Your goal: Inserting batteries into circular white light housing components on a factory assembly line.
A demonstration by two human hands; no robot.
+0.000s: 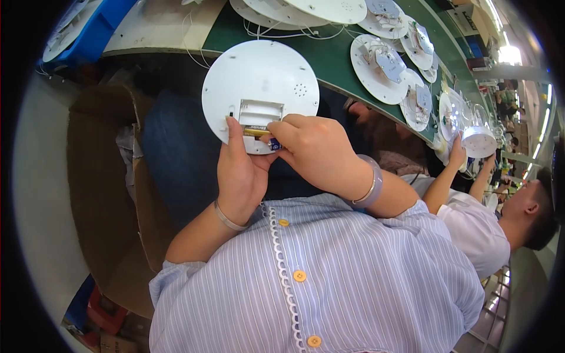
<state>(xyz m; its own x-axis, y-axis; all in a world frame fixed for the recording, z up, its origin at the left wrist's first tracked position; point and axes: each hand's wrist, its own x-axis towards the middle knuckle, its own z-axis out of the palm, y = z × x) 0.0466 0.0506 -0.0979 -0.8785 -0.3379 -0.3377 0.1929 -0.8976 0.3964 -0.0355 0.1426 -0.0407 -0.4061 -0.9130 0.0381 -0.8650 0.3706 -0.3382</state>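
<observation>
Two hands work one white round disc (259, 76), raised before the green worktop (329, 59). Its rim is pinched by the left hand (238, 170); a small battery (256, 132) is pressed into the open compartment (260, 112) by the closed right hand (315, 150). Light, stiff, smooth plastic is judged; an edge grip suits.

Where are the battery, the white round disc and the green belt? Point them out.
battery (256, 132), head view, its gold casing.
white round disc (259, 73), head view, its bare back.
green belt (329, 59), head view, bare surface.

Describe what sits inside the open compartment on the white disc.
The compartment in the white disc looks bare at the top; a battery lies at its lower edge, partly covered by both hands.
</observation>
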